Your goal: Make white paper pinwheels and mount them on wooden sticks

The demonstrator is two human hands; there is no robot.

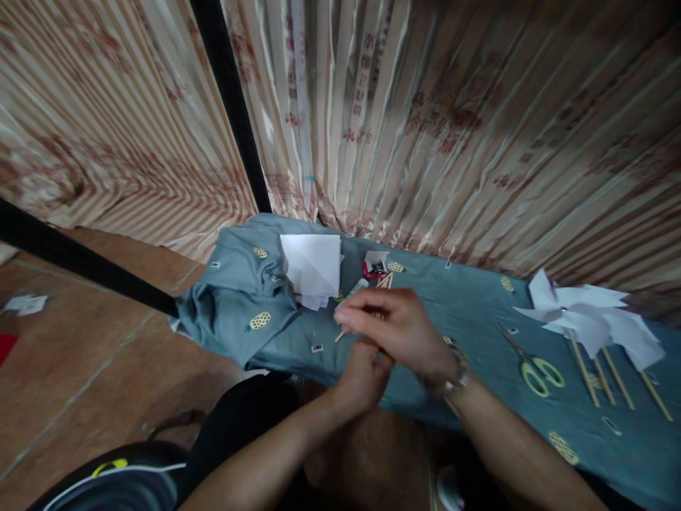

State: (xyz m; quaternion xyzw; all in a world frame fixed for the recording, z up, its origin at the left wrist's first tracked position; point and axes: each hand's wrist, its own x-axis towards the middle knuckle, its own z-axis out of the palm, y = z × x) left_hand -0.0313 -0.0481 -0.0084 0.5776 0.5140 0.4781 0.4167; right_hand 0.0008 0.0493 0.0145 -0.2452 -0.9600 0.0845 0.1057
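My right hand (401, 326) is above my left, its thumb and fingertips pinched together; whatever they hold is too small to make out. Just beneath it, my left hand (367, 372) is closed in a fist, its contents hidden. The tip of a thin wooden stick (339, 338) shows left of the hands, the rest covered by my fingers. Behind them are a white-capped glue tube (357, 286), several short wooden sticks (385, 280) and a small red and white box (376, 265) holding dark small pieces. A stack of white paper squares (311, 264) lies to the left.
A grey-green pineapple-print cloth (468, 298) covers the table. Green-handled scissors (532, 365) lie at right, beside several white paper pinwheels (590, 312) on wooden sticks. Striped curtains (340, 106) hang behind; black poles (234, 99) stand at the left.
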